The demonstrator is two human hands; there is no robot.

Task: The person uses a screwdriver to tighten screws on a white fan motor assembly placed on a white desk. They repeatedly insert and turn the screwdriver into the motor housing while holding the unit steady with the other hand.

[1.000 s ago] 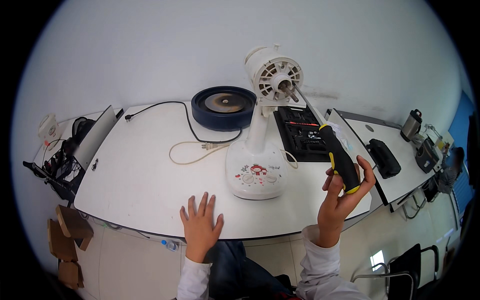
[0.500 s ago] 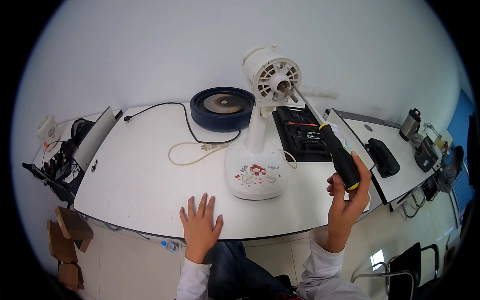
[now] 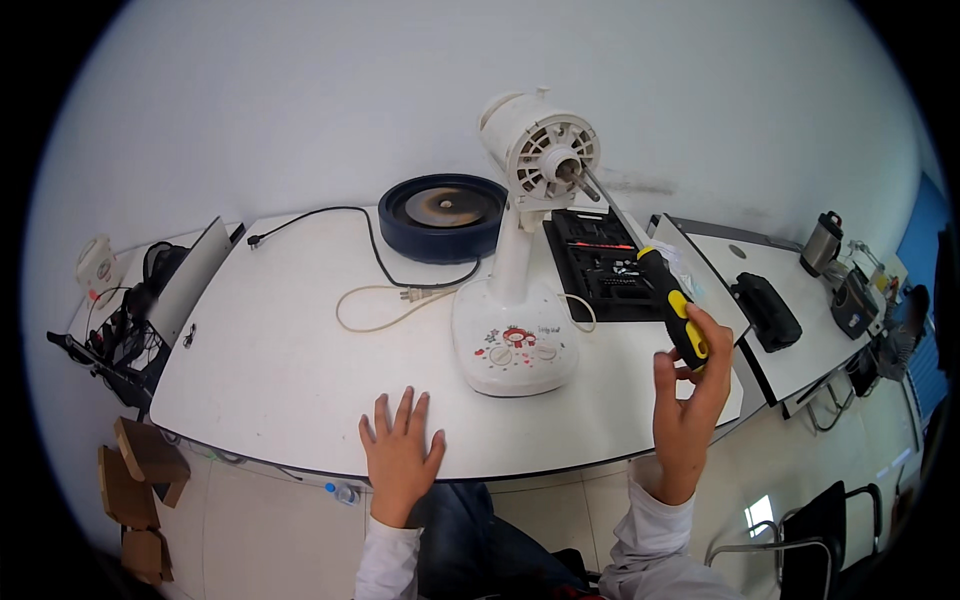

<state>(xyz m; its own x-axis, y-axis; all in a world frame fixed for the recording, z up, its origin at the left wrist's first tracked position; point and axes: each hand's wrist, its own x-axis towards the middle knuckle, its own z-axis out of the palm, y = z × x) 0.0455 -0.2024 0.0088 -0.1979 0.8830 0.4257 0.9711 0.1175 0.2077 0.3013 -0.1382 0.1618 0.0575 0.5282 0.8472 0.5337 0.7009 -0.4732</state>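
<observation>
A white electric fan [image 3: 512,265] without blades or grille stands on the table, its motor housing [image 3: 530,130] turned toward me. In my right hand [image 3: 690,400] is a long screwdriver [image 3: 664,284] with a black and yellow handle, held near the handle's end by the fingers while the thumb is spread away. The shaft slants up and left to the front of the motor housing, beside the protruding motor shaft; whether the tip sits in a screw is too small to tell. My left hand [image 3: 402,455] lies flat near the table's front edge, fingers spread, holding nothing.
A dark blue round appliance [image 3: 440,240] with a black cord sits behind the fan, left. The fan's pale cord [image 3: 350,322] loops over the white table [image 3: 270,370]. Behind, right, lies an open black tool case [image 3: 565,285]. A black case [image 3: 768,312] is on the neighbouring desk.
The screwdriver handle has turned, so a yellow patch now faces me. My right fingers have loosened and shifted along it. The fan has moved slightly; my left hand has stayed in place.
</observation>
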